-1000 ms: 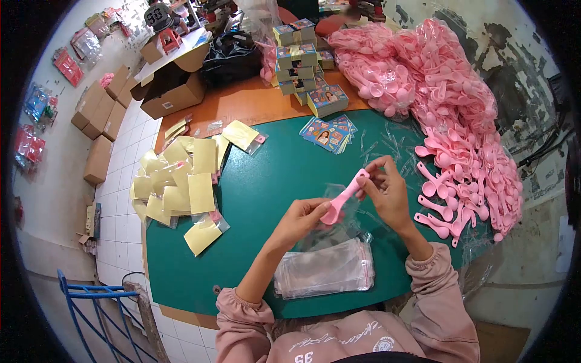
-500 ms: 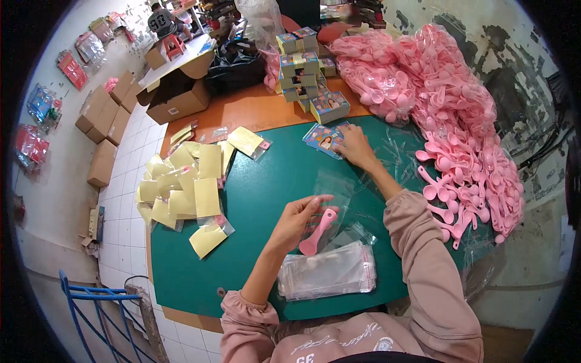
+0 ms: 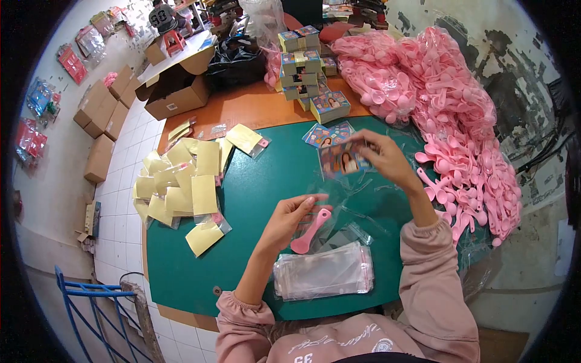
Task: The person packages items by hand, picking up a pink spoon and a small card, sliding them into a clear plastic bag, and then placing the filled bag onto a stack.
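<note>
My left hand (image 3: 292,219) is closed on a clear plastic bag (image 3: 331,209), its thumb and fingers at the bag's edge. A pink measuring spoon (image 3: 311,232) overlaps the bag and the fingertips, bowl end down; whether it is inside the bag I cannot tell. In my right hand (image 3: 387,158) is a printed card (image 3: 344,161), pinched at its upper right corner and held tilted above the green table. Behind it lie more loose printed cards (image 3: 330,134). Directly below my left hand sits a stack of clear plastic bags (image 3: 324,273).
Filled bags with yellow card backs (image 3: 178,181) are heaped on the left of the green table (image 3: 260,181). Banded card stacks (image 3: 301,66) stand at the back. A large pile of pink spoons (image 3: 451,109) covers the right side. An open cardboard box (image 3: 175,100) is at back left.
My right hand has lifted a printed card off the loose cards and brought it toward me and to the right. My left hand has shifted slightly left with the bag and spoon.
</note>
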`<state>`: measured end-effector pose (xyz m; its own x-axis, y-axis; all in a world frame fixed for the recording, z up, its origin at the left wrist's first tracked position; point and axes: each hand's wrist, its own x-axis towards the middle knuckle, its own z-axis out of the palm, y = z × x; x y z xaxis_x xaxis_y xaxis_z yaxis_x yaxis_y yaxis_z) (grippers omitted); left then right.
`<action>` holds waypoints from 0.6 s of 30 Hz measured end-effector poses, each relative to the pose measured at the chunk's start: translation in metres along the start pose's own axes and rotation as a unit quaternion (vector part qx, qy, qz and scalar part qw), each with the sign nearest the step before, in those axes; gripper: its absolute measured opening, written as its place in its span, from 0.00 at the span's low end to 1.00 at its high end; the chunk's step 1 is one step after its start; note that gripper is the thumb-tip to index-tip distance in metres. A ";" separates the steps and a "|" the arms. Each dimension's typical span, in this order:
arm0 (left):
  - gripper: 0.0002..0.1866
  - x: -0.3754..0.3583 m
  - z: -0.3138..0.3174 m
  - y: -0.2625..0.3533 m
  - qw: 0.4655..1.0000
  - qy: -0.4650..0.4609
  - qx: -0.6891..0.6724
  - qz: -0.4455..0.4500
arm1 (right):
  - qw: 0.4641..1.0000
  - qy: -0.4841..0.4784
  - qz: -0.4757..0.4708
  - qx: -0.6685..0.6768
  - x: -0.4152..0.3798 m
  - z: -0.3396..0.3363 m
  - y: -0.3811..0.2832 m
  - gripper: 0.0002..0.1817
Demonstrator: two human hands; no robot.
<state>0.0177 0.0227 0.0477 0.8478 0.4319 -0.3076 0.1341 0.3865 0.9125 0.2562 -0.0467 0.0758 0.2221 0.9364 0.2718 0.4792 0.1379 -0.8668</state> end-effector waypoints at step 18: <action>0.13 -0.007 0.005 -0.001 0.997 -0.003 0.063 0.049 | 0.966 -0.152 -0.050 -0.201 -0.036 -0.008 -0.076 0.15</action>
<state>0.0146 0.0150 0.0503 0.8625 0.4580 -0.2151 0.1140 0.2383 0.9645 0.2182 -0.0936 0.1354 -0.0722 0.9849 0.1575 0.7902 0.1529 -0.5935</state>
